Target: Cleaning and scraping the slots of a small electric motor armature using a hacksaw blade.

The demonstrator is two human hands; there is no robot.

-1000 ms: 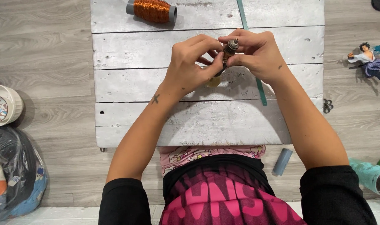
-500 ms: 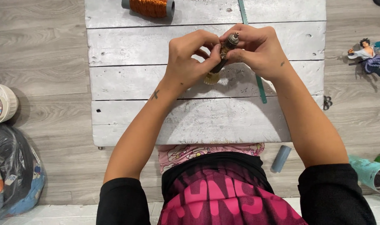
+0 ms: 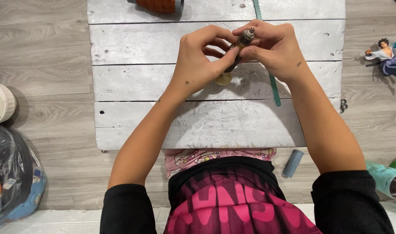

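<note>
Head view: left hand (image 3: 198,60) and right hand (image 3: 274,50) meeting above a white plank table (image 3: 206,125), both grasping a small dark rod-shaped part (image 3: 240,45) with a metal tip. Pinching the rod's lower end between left thumb and fingertips; wrapping the right fingers round its upper half, metal tip poking up past the right index finger. Tilting the rod, tip up and to the right. Hovering just under the left fingertips, a small pale ribbed piece (image 3: 224,79), touching the rod or lying on the table: cannot tell. Lying beyond the right fingers and running down past the right wrist, a thin green strip (image 3: 274,89). Sitting well beyond the left fingers at the table's far edge, a spool of copper wire (image 3: 159,5). Resting on the floor well right of the right hand, a small figurine (image 3: 386,56); near the right elbow, a grey tube (image 3: 292,163).
</note>
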